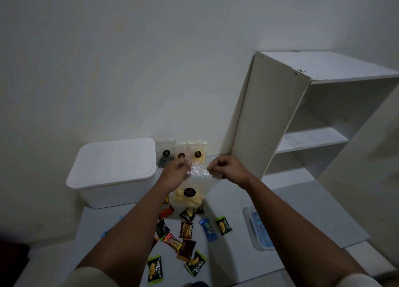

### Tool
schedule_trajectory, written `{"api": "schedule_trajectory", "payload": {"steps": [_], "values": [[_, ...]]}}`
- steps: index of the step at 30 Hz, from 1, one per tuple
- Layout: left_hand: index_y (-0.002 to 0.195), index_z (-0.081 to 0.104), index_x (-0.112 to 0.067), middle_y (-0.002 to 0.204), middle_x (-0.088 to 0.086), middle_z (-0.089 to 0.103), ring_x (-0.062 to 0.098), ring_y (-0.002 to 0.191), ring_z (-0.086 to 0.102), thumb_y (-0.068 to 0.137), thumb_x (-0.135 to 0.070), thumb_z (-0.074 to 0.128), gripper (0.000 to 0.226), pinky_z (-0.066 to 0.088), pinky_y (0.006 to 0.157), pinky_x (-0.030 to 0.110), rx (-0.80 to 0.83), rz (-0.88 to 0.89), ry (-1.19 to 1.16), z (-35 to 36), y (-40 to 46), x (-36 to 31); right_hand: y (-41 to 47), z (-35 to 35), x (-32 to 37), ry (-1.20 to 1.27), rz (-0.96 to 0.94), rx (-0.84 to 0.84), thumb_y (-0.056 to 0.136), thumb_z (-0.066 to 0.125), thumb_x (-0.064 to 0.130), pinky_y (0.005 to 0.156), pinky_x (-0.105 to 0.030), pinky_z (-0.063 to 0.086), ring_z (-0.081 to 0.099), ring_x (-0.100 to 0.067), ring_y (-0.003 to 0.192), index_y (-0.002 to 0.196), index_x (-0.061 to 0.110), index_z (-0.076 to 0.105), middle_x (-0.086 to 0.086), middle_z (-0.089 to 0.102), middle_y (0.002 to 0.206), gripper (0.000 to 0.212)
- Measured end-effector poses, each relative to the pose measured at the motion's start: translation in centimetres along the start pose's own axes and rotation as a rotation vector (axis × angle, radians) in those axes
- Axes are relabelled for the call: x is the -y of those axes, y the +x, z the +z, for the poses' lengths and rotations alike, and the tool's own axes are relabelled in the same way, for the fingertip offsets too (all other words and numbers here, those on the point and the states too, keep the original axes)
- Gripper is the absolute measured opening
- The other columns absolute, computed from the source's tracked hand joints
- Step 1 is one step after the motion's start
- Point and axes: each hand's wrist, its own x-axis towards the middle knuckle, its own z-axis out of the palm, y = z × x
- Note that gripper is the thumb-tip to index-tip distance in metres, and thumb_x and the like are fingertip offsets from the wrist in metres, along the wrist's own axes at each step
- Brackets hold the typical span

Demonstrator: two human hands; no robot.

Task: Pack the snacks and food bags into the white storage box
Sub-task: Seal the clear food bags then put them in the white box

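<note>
A clear food bag (190,195) with yellow chips and a round black label hangs in the air over the table. My left hand (176,171) and my right hand (224,168) each pinch a top corner of it. The white storage box (112,170) stands at the back left with its lid on. Three more clear labelled bags (183,152) lean against the wall behind my hands. Several small wrapped snacks (186,232) lie scattered on the table below the held bag.
A white shelf unit (302,114) stands at the right against the wall. A clear container with a blue item (257,228) sits on the table's right side. The grey table (103,232) ends near my elbows.
</note>
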Motion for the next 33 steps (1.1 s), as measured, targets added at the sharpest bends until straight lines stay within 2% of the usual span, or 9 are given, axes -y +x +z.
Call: {"api": "schedule_trajectory", "payload": {"steps": [5, 15, 21, 24, 26, 28, 30, 31, 33], "values": [[0.091, 0.066, -0.010, 0.078, 0.001, 0.062, 0.013, 0.072, 0.060, 0.105, -0.022, 0.051, 0.023, 0.052, 0.071, 0.025, 0.003, -0.030, -0.077, 0.3, 0.0, 0.1, -0.1, -0.1, 0.1, -0.038, -0.003, -0.027, 0.091, 0.074, 0.013, 0.075, -0.033, 0.054, 0.068, -0.010, 0.071, 0.094, 0.001, 0.077, -0.008, 0.076, 0.082, 0.012], [0.083, 0.068, -0.014, 0.076, -0.003, 0.066, 0.011, 0.072, 0.066, 0.105, -0.023, 0.052, 0.028, 0.055, 0.072, 0.025, 0.015, -0.053, -0.097, 0.4, 0.3, 0.3, -0.1, 0.3, -0.2, -0.023, -0.028, -0.040, 0.093, 0.073, 0.012, 0.076, -0.034, 0.054, 0.066, -0.012, 0.068, 0.084, 0.008, 0.074, -0.005, 0.071, 0.076, 0.010], [0.102, 0.069, -0.003, 0.093, 0.005, 0.070, 0.010, 0.077, 0.071, 0.103, -0.022, 0.056, 0.023, 0.057, 0.072, 0.021, 0.098, -0.050, -0.045, 0.7, 0.2, -0.1, 0.1, 0.9, 0.1, -0.078, -0.015, 0.020, 0.090, 0.076, 0.014, 0.073, -0.031, 0.053, 0.067, -0.014, 0.072, 0.083, 0.013, 0.076, -0.006, 0.074, 0.077, 0.008], [0.107, 0.065, 0.005, 0.093, 0.008, 0.066, 0.012, 0.078, 0.073, 0.103, -0.024, 0.056, 0.031, 0.058, 0.077, 0.028, 0.097, -0.041, -0.045, 1.0, 0.3, 0.2, 0.2, 1.1, 0.2, -0.073, -0.022, 0.038, 0.093, 0.073, 0.013, 0.069, -0.029, 0.051, 0.063, -0.017, 0.069, 0.080, 0.012, 0.072, -0.009, 0.070, 0.075, 0.012], [0.099, 0.061, 0.008, 0.092, 0.009, 0.059, 0.014, 0.077, 0.071, 0.105, -0.024, 0.053, 0.034, 0.058, 0.081, 0.033, 0.093, -0.034, -0.060, 0.8, 0.4, 0.3, 0.1, 1.0, 0.3, -0.074, -0.021, 0.036, 0.093, 0.073, 0.011, 0.067, -0.026, 0.051, 0.063, -0.016, 0.068, 0.080, 0.011, 0.072, -0.011, 0.069, 0.076, 0.013], [0.086, 0.056, -0.002, 0.087, 0.009, 0.056, 0.006, 0.071, 0.067, 0.106, -0.023, 0.049, 0.030, 0.057, 0.075, 0.023, 0.085, 0.000, 0.008, 0.7, 0.2, 0.2, 0.0, 1.1, 0.4, -0.064, -0.017, 0.027, 0.091, 0.075, 0.010, 0.071, -0.028, 0.054, 0.066, -0.019, 0.072, 0.081, 0.008, 0.073, -0.012, 0.071, 0.078, 0.011], [0.080, 0.052, -0.013, 0.081, 0.005, 0.057, -0.005, 0.061, 0.061, 0.107, -0.023, 0.046, 0.029, 0.049, 0.064, 0.011, 0.076, 0.048, 0.116, 0.9, 0.0, 0.0, 0.0, 1.3, 0.8, -0.076, -0.021, 0.036, 0.090, 0.076, 0.010, 0.071, -0.027, 0.056, 0.068, -0.018, 0.072, 0.081, 0.007, 0.074, -0.010, 0.074, 0.078, 0.010], [0.078, 0.052, -0.016, 0.079, 0.002, 0.056, -0.005, 0.060, 0.058, 0.107, -0.023, 0.046, 0.030, 0.046, 0.062, 0.011, 0.084, 0.070, 0.147, 1.0, 0.0, -0.1, 0.0, 1.5, 1.0, -0.088, -0.030, 0.050, 0.091, 0.075, 0.009, 0.071, -0.025, 0.057, 0.068, -0.016, 0.070, 0.081, 0.008, 0.075, -0.008, 0.074, 0.078, 0.010], [0.078, 0.054, -0.018, 0.078, -0.001, 0.054, 0.003, 0.067, 0.059, 0.106, -0.025, 0.047, 0.030, 0.048, 0.068, 0.020, 0.114, 0.095, 0.162, 1.1, 0.1, 0.0, 0.0, 1.9, 1.4, -0.118, -0.052, 0.073, 0.093, 0.072, 0.007, 0.068, -0.024, 0.056, 0.067, -0.013, 0.067, 0.081, 0.011, 0.074, -0.002, 0.073, 0.074, 0.013]]}}
